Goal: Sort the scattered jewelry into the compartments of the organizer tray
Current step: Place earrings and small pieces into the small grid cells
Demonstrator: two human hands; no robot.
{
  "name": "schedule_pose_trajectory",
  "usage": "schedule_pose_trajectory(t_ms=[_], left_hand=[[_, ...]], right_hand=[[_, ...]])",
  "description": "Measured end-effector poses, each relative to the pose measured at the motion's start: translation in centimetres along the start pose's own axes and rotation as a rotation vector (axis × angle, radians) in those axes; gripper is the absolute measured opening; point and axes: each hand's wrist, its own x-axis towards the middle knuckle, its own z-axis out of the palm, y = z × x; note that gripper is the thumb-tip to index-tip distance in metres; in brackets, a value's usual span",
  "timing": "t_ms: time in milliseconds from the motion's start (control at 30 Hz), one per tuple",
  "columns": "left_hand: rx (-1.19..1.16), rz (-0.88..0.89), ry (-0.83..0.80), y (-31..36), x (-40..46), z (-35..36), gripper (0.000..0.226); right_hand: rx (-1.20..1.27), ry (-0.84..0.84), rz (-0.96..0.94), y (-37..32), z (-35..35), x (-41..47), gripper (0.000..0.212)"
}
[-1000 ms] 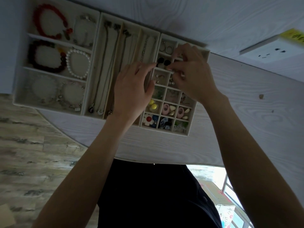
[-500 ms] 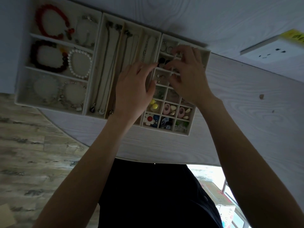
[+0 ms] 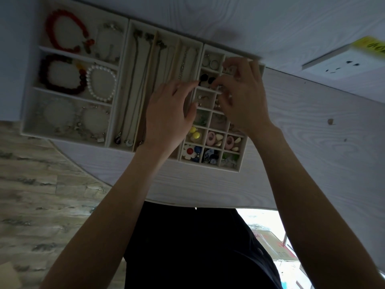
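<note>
Bracelet section (image 3: 68, 80) at far L of organizer tray (image 3: 116, 122): unchanged, already filled. Necklace lanes (image 3: 145, 90) mid: same. L hand (image 3: 166, 113) has barely shifted since a sec ago; fingers straight, slightly apart, tips at the grid edge, holding nothing I can see. R hand (image 3: 243, 97) has crept up the small-compartment grid (image 3: 212, 140); fingers curled, prob pinching a small piece, can't tell for sure. I read it as late-stage: last small bits being placed.
</note>
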Motion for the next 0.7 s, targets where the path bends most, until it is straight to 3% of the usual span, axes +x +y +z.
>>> schedule_pose_trajectory(t_ms=[333, 567, 700], left_hand=[[-0.005, 0.005, 0.002, 0.0, 0.0, -0.1, 0.036], [0.005, 0.015, 0.011, 0.0, 0.0, -0.1, 0.036], [0.005, 0.010, 0.012, 0.1, -0.1, -0.1, 0.035]], right_hand=[[-0.078, -0.090, -0.061, -0.6, -0.2, 1.1, 0.028], [-0.384, -0.128, -0.239, -0.4, 0.1, 1.7, 0.022], [-0.285, -0.082, -0.190, -0.3, 0.1, 1.6, 0.025]])
